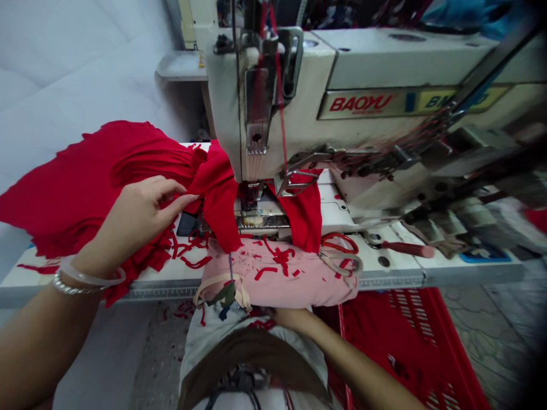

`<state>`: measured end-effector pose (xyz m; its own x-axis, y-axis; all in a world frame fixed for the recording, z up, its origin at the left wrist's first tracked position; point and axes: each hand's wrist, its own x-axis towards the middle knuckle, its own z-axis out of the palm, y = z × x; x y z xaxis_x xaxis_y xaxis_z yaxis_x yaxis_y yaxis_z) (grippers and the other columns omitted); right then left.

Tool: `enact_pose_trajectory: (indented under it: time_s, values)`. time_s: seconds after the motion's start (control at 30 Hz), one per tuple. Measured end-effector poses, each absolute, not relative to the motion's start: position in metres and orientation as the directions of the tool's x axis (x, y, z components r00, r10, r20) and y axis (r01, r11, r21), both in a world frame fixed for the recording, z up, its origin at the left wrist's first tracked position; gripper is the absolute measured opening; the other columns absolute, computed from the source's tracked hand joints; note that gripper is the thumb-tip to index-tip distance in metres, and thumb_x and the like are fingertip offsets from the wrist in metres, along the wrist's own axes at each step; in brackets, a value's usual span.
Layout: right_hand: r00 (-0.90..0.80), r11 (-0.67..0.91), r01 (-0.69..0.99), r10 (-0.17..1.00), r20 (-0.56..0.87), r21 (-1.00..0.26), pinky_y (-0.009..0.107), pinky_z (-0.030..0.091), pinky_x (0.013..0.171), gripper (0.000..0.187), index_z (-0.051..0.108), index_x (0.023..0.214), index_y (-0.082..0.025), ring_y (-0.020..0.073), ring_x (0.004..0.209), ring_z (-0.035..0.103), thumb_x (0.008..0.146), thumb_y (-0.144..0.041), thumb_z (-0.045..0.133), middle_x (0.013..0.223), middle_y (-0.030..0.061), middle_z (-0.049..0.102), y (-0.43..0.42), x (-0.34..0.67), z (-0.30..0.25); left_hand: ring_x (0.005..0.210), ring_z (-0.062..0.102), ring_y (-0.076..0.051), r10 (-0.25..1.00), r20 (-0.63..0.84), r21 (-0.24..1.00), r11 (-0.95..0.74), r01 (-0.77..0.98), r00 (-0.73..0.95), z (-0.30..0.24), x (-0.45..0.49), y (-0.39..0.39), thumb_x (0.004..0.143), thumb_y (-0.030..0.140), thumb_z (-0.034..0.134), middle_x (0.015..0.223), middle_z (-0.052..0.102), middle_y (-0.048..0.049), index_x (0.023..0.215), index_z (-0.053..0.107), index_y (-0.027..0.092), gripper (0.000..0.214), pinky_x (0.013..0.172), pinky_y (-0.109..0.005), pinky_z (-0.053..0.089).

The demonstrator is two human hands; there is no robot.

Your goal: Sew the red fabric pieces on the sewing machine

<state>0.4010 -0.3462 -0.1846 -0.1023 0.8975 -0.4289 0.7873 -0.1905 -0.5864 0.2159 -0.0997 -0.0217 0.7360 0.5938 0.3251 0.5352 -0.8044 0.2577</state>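
Observation:
My left hand point(156, 206) is left of the sewing machine's needle area point(255, 191), thumb and forefinger pinched at the edge of a red fabric piece point(220, 196). That piece runs toward the presser foot, and more red fabric point(303, 210) hangs down on the foot's right side. Behind and beneath the same hand lies a heap of red fabric pieces point(85, 182). My right hand point(277, 314) is low at my lap, below the front edge of a pink cloth pad point(282, 279); its fingers are hidden.
Red scraps point(280, 257) litter the pad. Orange-handled scissors point(339, 245) rest at its right end, near a red-handled tool point(405, 249). A measuring tape point(162, 292) runs along the table's front edge. Below right stands a red plastic crate point(453, 341) holding red fabric.

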Motion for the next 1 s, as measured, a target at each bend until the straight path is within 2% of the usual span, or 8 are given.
enact_pose_trajectory:
  time_s: [0.1, 0.2, 0.33, 0.47, 0.6, 0.67, 0.87, 1.0]
  values:
    - [-0.235, -0.136, 0.769, 0.849, -0.474, -0.625, 0.025, 0.048, 0.063, 0.016, 0.067, 0.074, -0.017, 0.0144, 0.065, 0.062, 0.086, -0.027, 0.065, 0.068, 0.0015, 0.066, -0.37, 0.424, -0.138, 0.066, 0.055, -0.009, 0.629, 0.271, 0.251, -0.777, 0.578, 0.728, -0.023, 0.213, -0.098, 0.095, 0.04, 0.055, 0.08, 0.065, 0.002, 0.09, 0.063, 0.016, 0.025, 0.064, -0.02, 0.037]
    - [0.047, 0.002, 0.736, 0.997, 0.054, -0.677, 0.025, 0.047, 0.066, 0.022, 0.064, 0.095, -0.018, 0.0131, 0.072, 0.062, 0.098, -0.027, 0.044, 0.083, 0.003, 0.068, -0.354, 0.445, -0.083, 0.062, 0.053, -0.01, 0.655, 0.279, 0.221, -0.755, 0.617, 0.702, -0.023, 0.218, -0.099, 0.094, 0.038, 0.058, 0.079, 0.062, 0.0013, 0.1, 0.057, 0.015, 0.023, 0.06, -0.02, 0.036]
    - [0.231, -0.107, 0.963, 0.808, 0.543, -0.249, 0.038, 0.047, 0.088, 0.021, 0.06, 0.107, -0.013, 0.0262, 0.102, 0.058, 0.092, -0.021, 0.048, 0.108, 0.0162, 0.064, -0.279, 0.468, -0.054, 0.078, 0.058, -0.015, 0.525, 0.351, 0.04, -0.836, 0.548, 0.775, -0.021, 0.227, -0.102, 0.096, 0.038, 0.056, 0.097, 0.062, -0.0045, 0.111, 0.057, 0.016, 0.027, 0.064, -0.024, 0.039]
    - [0.252, -0.235, 0.968, 0.899, 0.357, -0.091, 0.038, 0.047, 0.084, 0.029, 0.061, 0.11, -0.009, 0.0281, 0.1, 0.059, 0.09, -0.013, 0.04, 0.108, 0.0189, 0.065, -0.233, 0.491, -0.064, 0.065, 0.05, -0.017, 0.523, 0.308, -0.276, -0.751, 0.6, 0.795, -0.018, 0.214, -0.103, 0.099, 0.048, 0.043, 0.094, 0.057, -0.0039, 0.122, 0.061, 0.026, 0.037, 0.049, -0.026, 0.023]
    - [0.269, -0.228, 0.962, 0.89, 0.367, -0.152, 0.034, 0.047, 0.077, 0.027, 0.065, 0.102, -0.012, 0.0238, 0.087, 0.062, 0.092, -0.024, 0.042, 0.095, 0.0147, 0.068, -0.239, 0.513, -0.065, 0.051, 0.033, -0.012, 0.533, 0.239, -0.422, -0.696, 0.581, 0.812, -0.018, 0.196, -0.102, 0.101, 0.047, 0.039, 0.087, 0.052, -0.0018, 0.149, 0.036, 0.036, 0.05, 0.047, -0.024, 0.014]
    - [0.281, -0.25, 0.959, 0.888, 0.364, -0.13, 0.035, 0.047, 0.072, 0.029, 0.067, 0.098, -0.013, 0.0245, 0.081, 0.062, 0.093, -0.032, 0.046, 0.087, 0.0144, 0.068, -0.241, 0.515, -0.061, 0.048, 0.023, -0.009, 0.555, 0.142, -0.452, -0.7, 0.553, 0.82, -0.018, 0.197, -0.103, 0.1, 0.042, 0.042, 0.088, 0.053, -0.0008, 0.14, 0.05, 0.039, 0.041, 0.046, -0.024, 0.01]
    - [0.287, -0.336, 0.936, 0.9, 0.328, 0.103, 0.036, 0.045, 0.061, 0.034, 0.069, 0.079, -0.012, 0.0241, 0.063, 0.06, 0.091, -0.033, 0.045, 0.068, 0.0147, 0.065, -0.23, 0.492, -0.047, 0.051, 0.029, -0.007, 0.6, 0.145, -0.356, -0.71, 0.608, 0.787, -0.012, 0.205, -0.1, 0.097, 0.044, 0.045, 0.104, 0.057, -0.0033, 0.101, 0.071, 0.024, 0.033, 0.046, -0.024, 0.015]
    - [0.244, -0.316, 0.936, 0.901, 0.36, 0.155, 0.039, 0.052, 0.064, 0.03, 0.069, 0.099, -0.006, 0.0278, 0.074, 0.066, 0.089, -0.02, 0.044, 0.085, 0.0193, 0.069, -0.265, 0.502, -0.043, 0.078, 0.055, -0.016, 0.57, 0.256, -0.004, -0.807, 0.59, 0.781, -0.01, 0.173, -0.08, 0.095, 0.054, 0.041, 0.109, 0.06, -0.0034, 0.087, 0.073, 0.023, 0.045, 0.064, -0.029, 0.039]
